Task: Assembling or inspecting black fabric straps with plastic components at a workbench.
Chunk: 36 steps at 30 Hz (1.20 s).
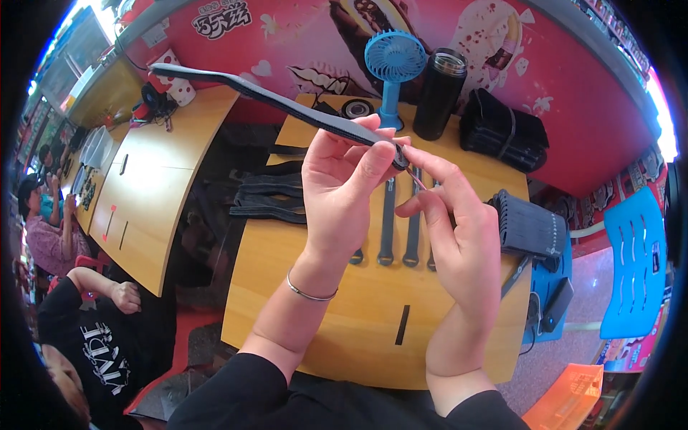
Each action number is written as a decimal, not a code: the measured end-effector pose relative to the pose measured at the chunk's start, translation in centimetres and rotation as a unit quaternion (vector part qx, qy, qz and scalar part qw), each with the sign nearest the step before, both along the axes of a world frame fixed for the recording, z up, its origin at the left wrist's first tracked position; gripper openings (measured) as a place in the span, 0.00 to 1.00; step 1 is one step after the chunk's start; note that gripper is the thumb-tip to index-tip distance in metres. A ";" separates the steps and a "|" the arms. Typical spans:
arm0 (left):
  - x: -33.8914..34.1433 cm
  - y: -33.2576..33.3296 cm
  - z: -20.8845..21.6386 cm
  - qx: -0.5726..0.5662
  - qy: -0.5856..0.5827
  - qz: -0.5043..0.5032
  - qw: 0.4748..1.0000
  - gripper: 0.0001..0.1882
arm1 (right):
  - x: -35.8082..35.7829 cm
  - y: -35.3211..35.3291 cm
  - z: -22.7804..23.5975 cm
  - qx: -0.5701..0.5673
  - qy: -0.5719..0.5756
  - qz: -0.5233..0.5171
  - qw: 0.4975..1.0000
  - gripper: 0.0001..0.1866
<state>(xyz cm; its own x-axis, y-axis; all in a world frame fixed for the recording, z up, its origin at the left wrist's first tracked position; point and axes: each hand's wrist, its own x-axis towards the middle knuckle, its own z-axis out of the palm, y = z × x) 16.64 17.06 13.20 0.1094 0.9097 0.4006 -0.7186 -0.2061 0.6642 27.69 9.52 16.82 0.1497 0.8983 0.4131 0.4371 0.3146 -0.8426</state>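
Note:
My left hand (337, 179) grips a long grey-and-black strap (269, 99) near one end, thumb on top. Its free length rises away to the upper left, above the table. At the gripped end sits a small dark fitting (400, 159), perhaps a buckle. My right hand (462, 229) pinches a thin, shiny metal piece (416, 179) against that fitting; its kind is too small to make out. Beneath my hands, several dark grey straps (387, 229) with rounded ends lie side by side on the wooden table (322, 337). Folded black straps (269, 195) are piled at its left edge.
Along the table's back stand a blue fan (395, 57), a black bottle (440, 97) and a black bag (503, 132). A dark strap bundle (532, 223) lies right; a short black strip (403, 325) lies in front. A seated person (100, 337) is at left, a blue chair (634, 265) at right.

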 end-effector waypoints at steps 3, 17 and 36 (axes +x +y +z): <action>0.2 0.1 -0.7 0.055 0.012 0.027 0.998 0.16 | 0.4 -0.1 0.4 -0.022 0.001 0.016 1.000 0.22; 0.7 -0.4 -0.2 -0.013 -0.012 0.016 1.000 0.11 | -0.1 0.2 -1.0 0.050 -0.028 -0.016 0.998 0.20; 1.1 0.7 -1.0 0.075 0.005 -0.009 0.997 0.10 | 0.1 0.9 -0.9 0.083 -0.020 -0.032 0.996 0.15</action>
<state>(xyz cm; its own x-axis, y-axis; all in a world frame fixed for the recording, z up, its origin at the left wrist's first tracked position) 17.70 17.72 12.17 0.1295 0.8374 0.5311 -0.7165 -0.2912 0.6339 27.75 10.42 15.89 0.1841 0.8067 0.5615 0.4932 0.4183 -0.7627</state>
